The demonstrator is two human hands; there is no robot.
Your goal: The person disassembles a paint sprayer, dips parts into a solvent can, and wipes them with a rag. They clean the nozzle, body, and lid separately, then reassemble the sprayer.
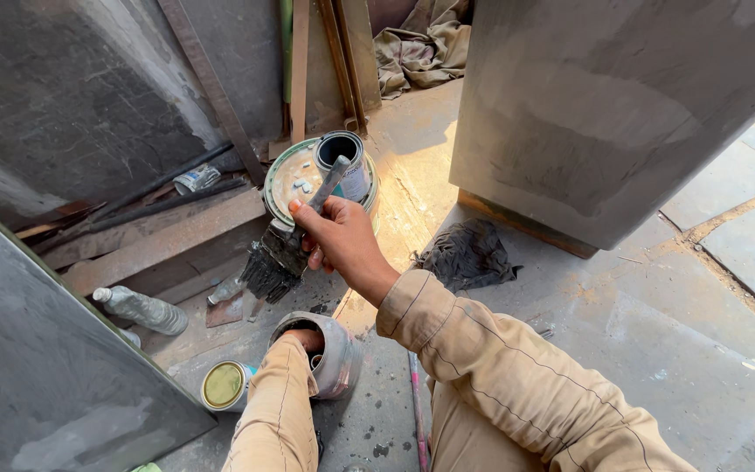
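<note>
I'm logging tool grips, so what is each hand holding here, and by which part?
The right hand grips a paintbrush by the lower handle, just above the ferrule, bristles down-left. The left hand holds a small grey paint tin at its rim.

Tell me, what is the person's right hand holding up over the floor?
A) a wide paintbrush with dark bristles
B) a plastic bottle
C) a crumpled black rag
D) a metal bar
A: the right hand grips the paintbrush by its handle, dark bristles pointing down and left, while the plastic bottle and the black rag lie untouched on the floor.
</note>
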